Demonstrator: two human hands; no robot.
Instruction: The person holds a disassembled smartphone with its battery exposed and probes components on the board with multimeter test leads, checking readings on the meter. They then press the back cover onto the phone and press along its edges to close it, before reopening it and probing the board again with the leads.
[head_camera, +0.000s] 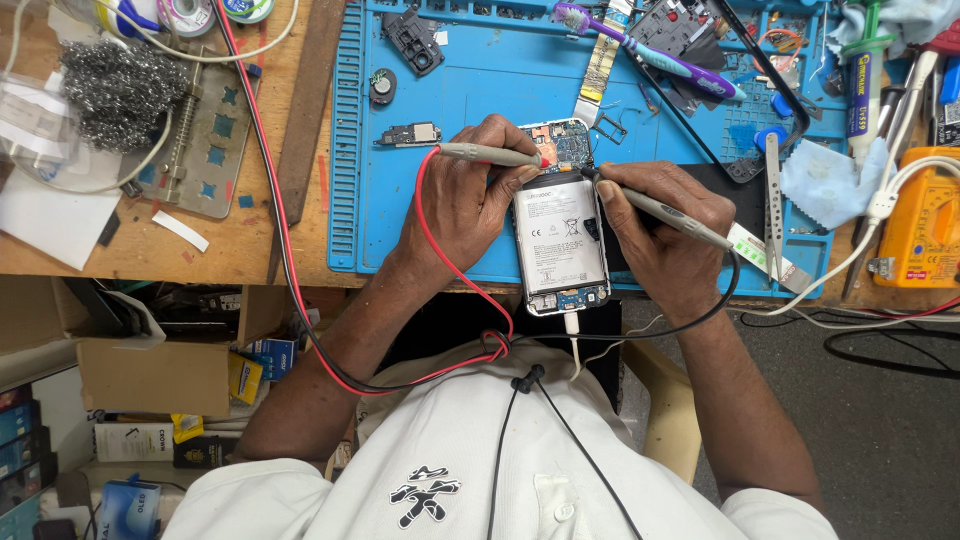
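Left hand (462, 205) pinches a probe (487, 154) on a red lead; right hand (668, 232) pinches a second probe (662, 211) on a black lead. Between the two hands lies one opened phone (560, 245), both tips touching its upper board. Fingers hide part of that board. Beyond, on the blue mat (460, 70), lie one toothbrush (650, 52) and tweezers (773, 195); the yellow meter (925, 225) is cut off.

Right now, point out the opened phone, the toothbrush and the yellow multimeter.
opened phone (560, 240), head view, on its white battery.
toothbrush (665, 60), head view, on the middle of its purple handle.
yellow multimeter (925, 225), head view, on its yellow casing at the right edge.
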